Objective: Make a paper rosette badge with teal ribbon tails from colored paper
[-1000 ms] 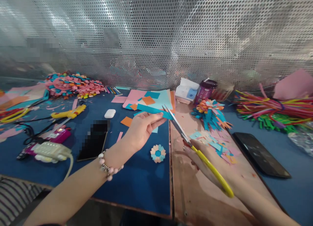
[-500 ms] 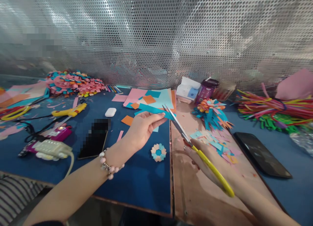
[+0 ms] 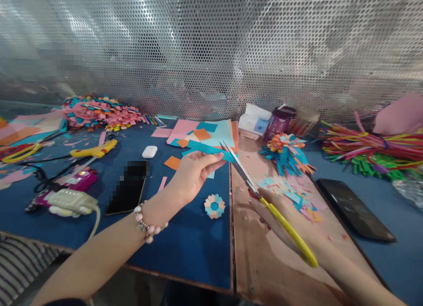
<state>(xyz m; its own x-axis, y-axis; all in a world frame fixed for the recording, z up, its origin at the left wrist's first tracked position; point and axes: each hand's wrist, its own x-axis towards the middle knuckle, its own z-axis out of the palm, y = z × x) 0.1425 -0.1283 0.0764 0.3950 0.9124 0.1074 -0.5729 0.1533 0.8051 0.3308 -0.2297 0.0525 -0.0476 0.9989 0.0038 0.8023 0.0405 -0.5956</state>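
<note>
Our left hand (image 3: 190, 176) pinches a teal paper strip (image 3: 206, 149) above the blue table (image 3: 185, 248), while our right hand (image 3: 280, 218) grips the yellow-handled scissors (image 3: 264, 200), blades closed at the strip's right end. Over the last second nothing has shifted, so the cut seems paused. A folded paper rosette (image 3: 214, 206) lies just below.

Matt teal paper strip (image 3: 206, 149); shiny metal scissors (image 3: 243, 173).

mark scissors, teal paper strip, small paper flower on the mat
scissors (image 3: 243, 173), head view, on the metal blades.
teal paper strip (image 3: 201, 148), head view, on its middle.
small paper flower (image 3: 214, 206), head view, on its teal centre.
</note>
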